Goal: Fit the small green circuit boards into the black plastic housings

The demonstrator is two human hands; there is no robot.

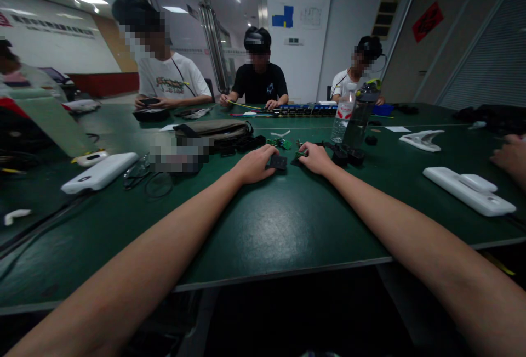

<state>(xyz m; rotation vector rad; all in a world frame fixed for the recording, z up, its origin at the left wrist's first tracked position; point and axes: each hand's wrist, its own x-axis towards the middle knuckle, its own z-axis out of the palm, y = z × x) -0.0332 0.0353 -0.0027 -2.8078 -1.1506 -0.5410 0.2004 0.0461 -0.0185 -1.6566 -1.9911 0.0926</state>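
Head view: I have both arms stretched far out over the green table [287, 236]. My left grip [255, 164] is curled and clasps one small black module [278, 162], which sits on the table at its fingertips. My right grip [316, 158] has its fingertips at one green board [299, 154]; whether it pinches the board is too small for me to tell. Module and board lie just beside each other and are not joined, so I judge the work early. Counted: two more green boards [280, 142] beyond, two bottles [343, 118], three white devices [101, 172], and three people opposite.
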